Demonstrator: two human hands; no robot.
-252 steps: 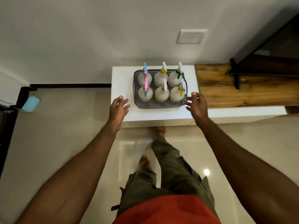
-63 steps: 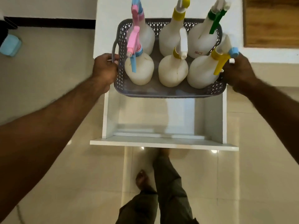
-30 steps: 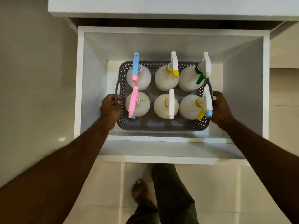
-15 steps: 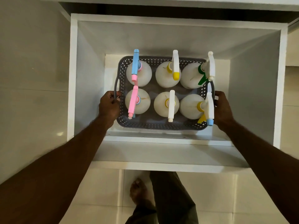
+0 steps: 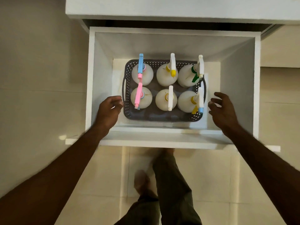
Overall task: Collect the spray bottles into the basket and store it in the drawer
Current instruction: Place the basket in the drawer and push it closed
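The basket (image 5: 159, 116) of spray bottles (image 5: 165, 99) sits in the drawer (image 5: 162, 141). Left hand (image 5: 108, 111) and right hand (image 5: 224, 109) hang loose, holding nothing; push the front evenly.

A home interior: glossy beige floor tiles (image 5: 40, 111), white built-in cabinet drawer (image 5: 162, 142), a person's bare feet (image 5: 141, 181).

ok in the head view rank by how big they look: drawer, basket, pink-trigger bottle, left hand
1. drawer
2. basket
3 and 4. left hand and pink-trigger bottle: they look alike, and the hand is nearer the camera, so unranked.
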